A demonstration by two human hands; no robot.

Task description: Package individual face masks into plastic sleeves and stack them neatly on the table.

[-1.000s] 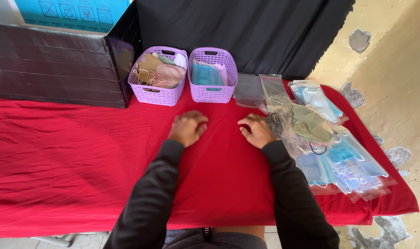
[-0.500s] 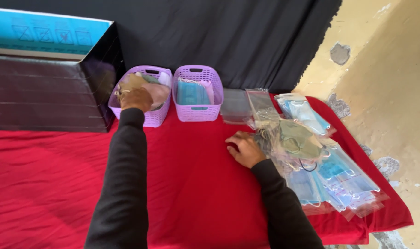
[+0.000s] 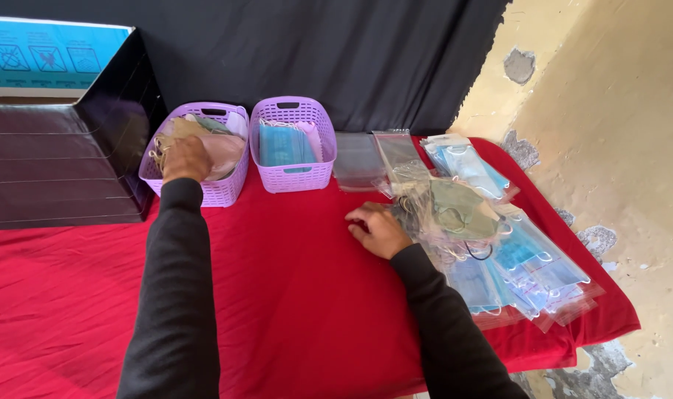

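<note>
Red cloth covers the desk (image 3: 277, 295), giving a plain ground on which the pale goods stand out. Two lilac perforated plastic baskets stand side by side at the back, just in front of a black cloth backdrop (image 3: 314, 52), within arm's reach.

Left hand (image 3: 185, 157) is down inside the left lilac basket (image 3: 225, 193), its grip curled over a beige and pink heap of soft face masks (image 3: 222, 148); whether it has actually closed on one I cannot tell, since the fingers are hidden behind the knuckles. Ear loops trail over the rim at the hand's left.

The right lilac basket (image 3: 292, 177) holds blue flat face masks (image 3: 281, 144) standing on edge, apparently sorted by colour apart from the first lot.

Right hand (image 3: 377, 229) lies on the cloth, fingers loosely bent, holding nothing that shows; its fingertips touch the near edge of a loose pile of clear plastic sleeves (image 3: 432, 214), probably to steady the slippery stack. An olive-green mask (image 3: 458, 207) lies on top of that pile. Sealed packets of blue masks (image 3: 528, 273) fan out toward the desk's right edge, overlapping. Empty clear flat bags (image 3: 358, 159) lie between the right basket and the pile.

A black box with a blue top panel (image 3: 63, 148) sits at the far left, touching the left basket
</note>
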